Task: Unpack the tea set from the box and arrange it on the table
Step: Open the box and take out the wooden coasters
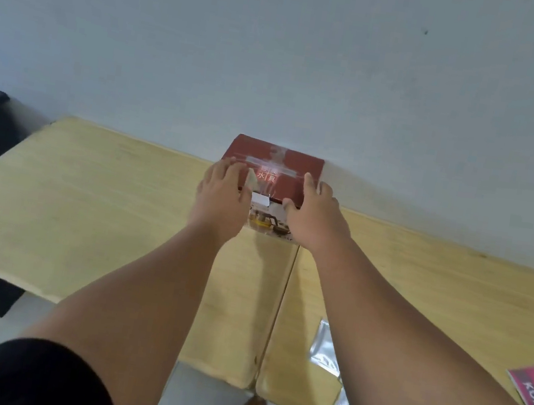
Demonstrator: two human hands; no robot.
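Here my left hand (pixel 222 192) and right hand (pixel 312 214), fingers spread, flank the box (pixel 275 172) at the bench's (pixel 86 196) far edge to steady it for opening.

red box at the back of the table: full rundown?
The box is dark red cardboard, with pale printed artwork and red characters on its lid and a tea set photo on its near side. It is closed and sits flat on the table against the wall. The left hand and right hand rest on its near corners.
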